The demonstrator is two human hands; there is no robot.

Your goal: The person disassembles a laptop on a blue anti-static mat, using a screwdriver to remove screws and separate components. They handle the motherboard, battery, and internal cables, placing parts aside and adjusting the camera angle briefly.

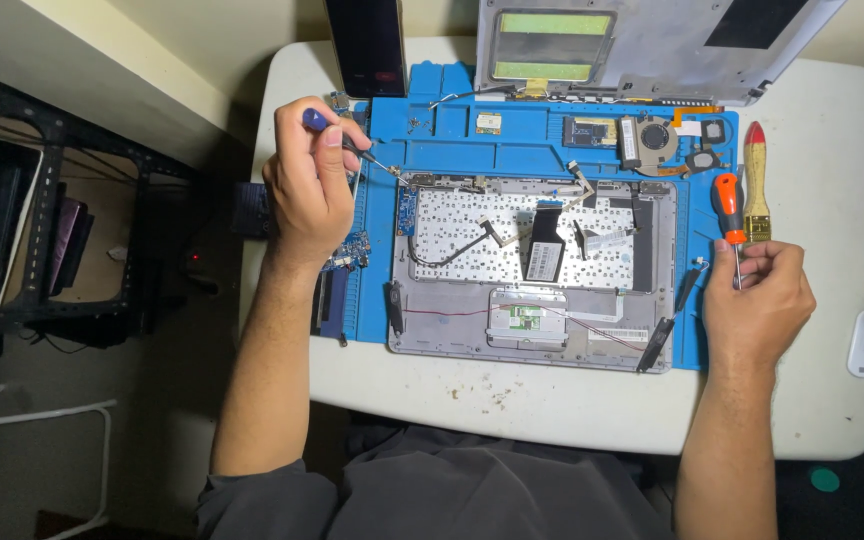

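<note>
Left hand (307, 185) has a closed grip on a blue-handled screwdriver (347, 140), tip down at the top-left corner of the opened laptop base (532, 270), near the hinge area. Right hand (757, 295) has a closed grip on the shaft of an orange-handled screwdriver (729, 215), held upright off the right edge of the blue repair mat (452, 130). The base sits on the mat on the white counter (832, 200), its ribbon cables (552, 240) lying loose across the keyboard back. Likely risks: the blue driver's tip could slip off the screw and gouge the nearby small circuit board (407, 210) or snag the black cable (442, 255); a freed screw could roll off the mat, since loose screws (415, 125) already lie unsorted. The fan (657, 140) and small card (489, 123) lie loose on the mat and could be knocked by a forearm. The detached lid (642, 45) leans at the far edge and might tip. Dim lighting adds to the chance of a miss.
</note>
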